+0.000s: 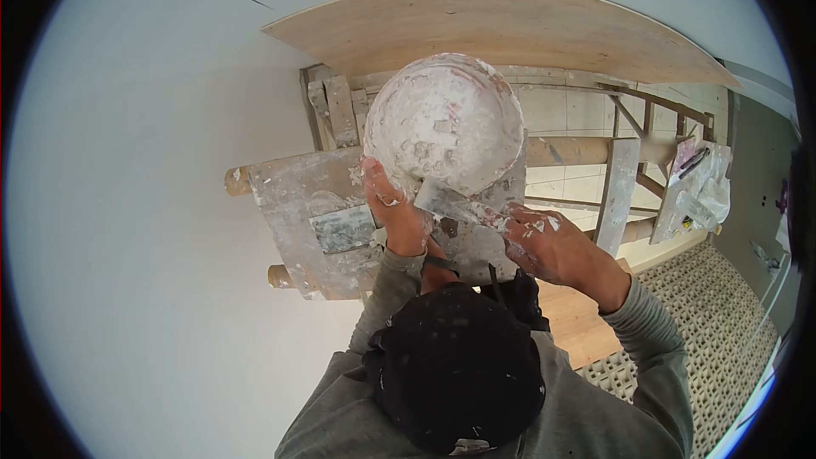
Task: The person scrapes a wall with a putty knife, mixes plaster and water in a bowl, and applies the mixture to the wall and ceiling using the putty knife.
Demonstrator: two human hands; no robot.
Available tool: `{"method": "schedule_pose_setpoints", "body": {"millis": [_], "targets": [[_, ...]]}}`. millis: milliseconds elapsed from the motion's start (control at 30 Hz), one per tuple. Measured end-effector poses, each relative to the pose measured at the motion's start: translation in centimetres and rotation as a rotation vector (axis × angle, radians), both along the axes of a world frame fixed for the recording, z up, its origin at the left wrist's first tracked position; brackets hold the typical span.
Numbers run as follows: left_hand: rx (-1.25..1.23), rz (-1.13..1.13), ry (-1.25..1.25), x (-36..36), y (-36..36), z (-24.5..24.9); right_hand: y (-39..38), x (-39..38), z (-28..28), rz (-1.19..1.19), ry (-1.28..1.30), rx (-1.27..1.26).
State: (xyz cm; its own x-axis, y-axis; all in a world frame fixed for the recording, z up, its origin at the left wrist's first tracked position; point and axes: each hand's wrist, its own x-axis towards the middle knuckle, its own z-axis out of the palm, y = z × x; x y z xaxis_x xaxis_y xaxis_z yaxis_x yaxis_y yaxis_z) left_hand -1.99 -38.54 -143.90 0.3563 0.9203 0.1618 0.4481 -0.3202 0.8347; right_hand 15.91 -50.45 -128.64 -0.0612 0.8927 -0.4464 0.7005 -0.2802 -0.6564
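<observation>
A round bucket (444, 123), its visible face caked with white plaster, is tilted above a stained work board. My left hand (398, 211) is against the bucket's lower left edge, its fingers partly hidden by the rim. In my right hand (552, 246) is a putty knife (450, 202), its plaster-smeared blade touching the bucket's lower edge. White plaster coats the fingers of my right hand. A rectangular plastering trowel (342, 229) lies on the board, left of my left hand.
The work board (289, 195) rests on scaffold poles (574, 151). Beyond it a long plywood panel (493, 21) curves across the view. At right, a smaller board (680, 191) holds plastic and tools. A white wall (153, 204) stands left.
</observation>
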Motion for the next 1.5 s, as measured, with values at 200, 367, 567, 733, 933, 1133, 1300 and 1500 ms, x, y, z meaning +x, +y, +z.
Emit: {"method": "schedule_pose_setpoints", "body": {"millis": [200,367,567,733,933,1133,1300,1500], "targets": [[-0.330,0.166,-0.135,-1.4,0.2,-3.3,-1.2,1.0,0.1,0.204,-0.088,0.133],[-0.862,0.379,-0.736,1.1,2.4,2.6,-2.6,1.1,1.3,-0.089,0.144,0.027],[-0.647,0.085,-0.505,0.8,1.5,1.5,-0.1,0.7,1.6,-0.283,0.129,-0.246],[-0.401,0.103,-0.255,0.5,0.2,0.4,0.3,0.1,0.9,-0.860,0.726,-0.646],[-0.291,0.082,-0.065,0.6,-0.3,0.9,-2.5,-1.4,-1.8,-0.688,0.715,-0.418],[-0.631,0.255,-0.324,0.5,0.5,0.5,-2.6,-0.4,-0.4,0.138,-0.103,0.144],[-0.733,0.287,-0.568,0.7,1.1,0.9,-3.3,-0.3,2.1,-0.009,0.060,0.003],[-0.804,0.196,-0.672,1.3,0.3,1.4,-2.2,-0.1,1.7,-0.449,0.318,-0.378]]}}
